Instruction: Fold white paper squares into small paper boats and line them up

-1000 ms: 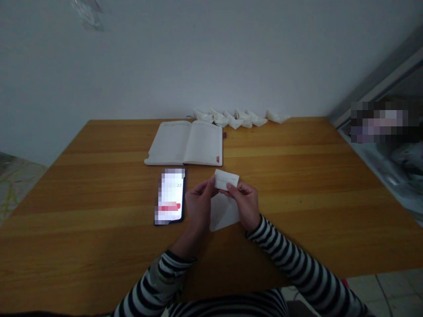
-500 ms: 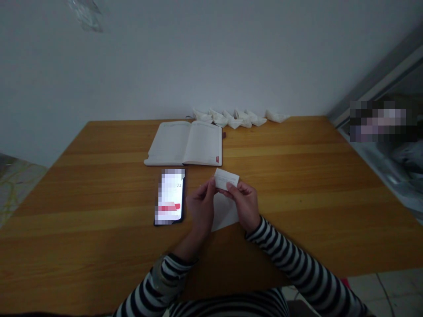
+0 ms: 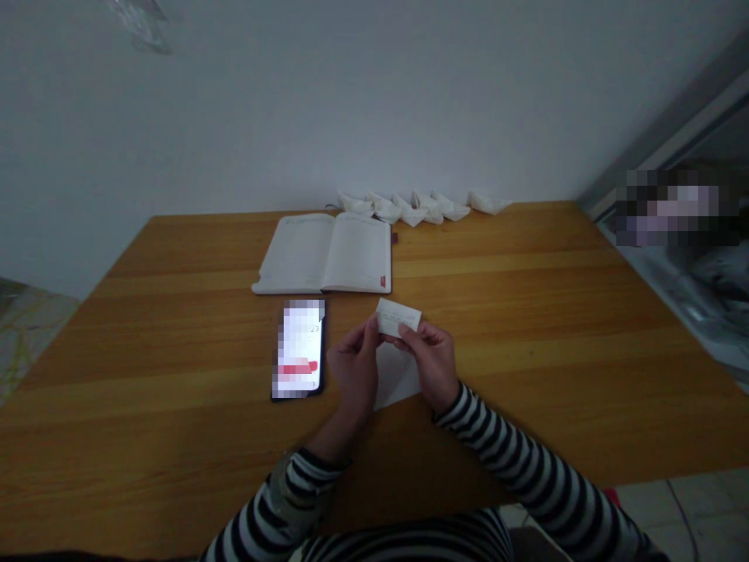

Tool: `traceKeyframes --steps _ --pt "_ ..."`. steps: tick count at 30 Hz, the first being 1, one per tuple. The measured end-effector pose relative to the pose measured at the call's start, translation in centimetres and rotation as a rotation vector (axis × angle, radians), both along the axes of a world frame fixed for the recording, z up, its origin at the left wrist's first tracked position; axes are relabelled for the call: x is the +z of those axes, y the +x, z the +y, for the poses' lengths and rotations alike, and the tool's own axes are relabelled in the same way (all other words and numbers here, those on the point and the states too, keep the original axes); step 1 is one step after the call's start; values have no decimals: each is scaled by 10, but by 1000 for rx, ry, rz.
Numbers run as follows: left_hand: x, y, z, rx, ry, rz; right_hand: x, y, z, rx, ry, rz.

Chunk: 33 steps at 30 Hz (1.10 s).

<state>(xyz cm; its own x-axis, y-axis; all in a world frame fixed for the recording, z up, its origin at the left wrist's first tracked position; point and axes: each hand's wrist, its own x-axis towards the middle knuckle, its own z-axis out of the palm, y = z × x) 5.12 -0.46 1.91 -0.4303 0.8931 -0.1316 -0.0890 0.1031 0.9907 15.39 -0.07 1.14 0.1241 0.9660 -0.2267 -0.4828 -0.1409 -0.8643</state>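
Both my hands pinch one sheet of white paper (image 3: 399,316) over the wooden table (image 3: 527,312). My left hand (image 3: 353,371) grips its left side and my right hand (image 3: 434,361) its right side, fingers closed on it. The paper's upper part is folded toward me as a small flap, and the lower part (image 3: 395,379) hangs down between my wrists to the tabletop. My sleeves are black-and-white striped.
A lit phone (image 3: 299,349) lies just left of my left hand. An open notebook (image 3: 325,254) lies beyond it. Several folded white paper boats (image 3: 418,207) line the far edge by the wall. The table's right edge borders a cluttered area (image 3: 690,257).
My hands and the paper have barely moved. The view has shifted slightly, so everything sits a little further left in the picture.
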Motion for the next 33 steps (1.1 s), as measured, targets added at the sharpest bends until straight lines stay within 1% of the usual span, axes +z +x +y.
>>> traceKeyframes --steps 6,14,20,25,28,31,33 --pt "2 3 0 2 -9 -92 1 1 -1 -19 35 -103" --pt "4 3 1 46 -23 -71 2 -2 -5 -27 27 -119" --pt "7 0 3 47 -11 -24 0 -3 -6 5 29 -68" --pt "4 -4 6 64 42 47 -1 -5 -4 -34 18 -9" --pt "3 -6 7 44 82 70 -3 -5 -3 -61 -15 8" --pt "5 -11 10 12 98 104 -4 0 0 -42 -11 -18" --pt "8 -17 14 -61 98 130 -2 7 4 -41 35 -96"
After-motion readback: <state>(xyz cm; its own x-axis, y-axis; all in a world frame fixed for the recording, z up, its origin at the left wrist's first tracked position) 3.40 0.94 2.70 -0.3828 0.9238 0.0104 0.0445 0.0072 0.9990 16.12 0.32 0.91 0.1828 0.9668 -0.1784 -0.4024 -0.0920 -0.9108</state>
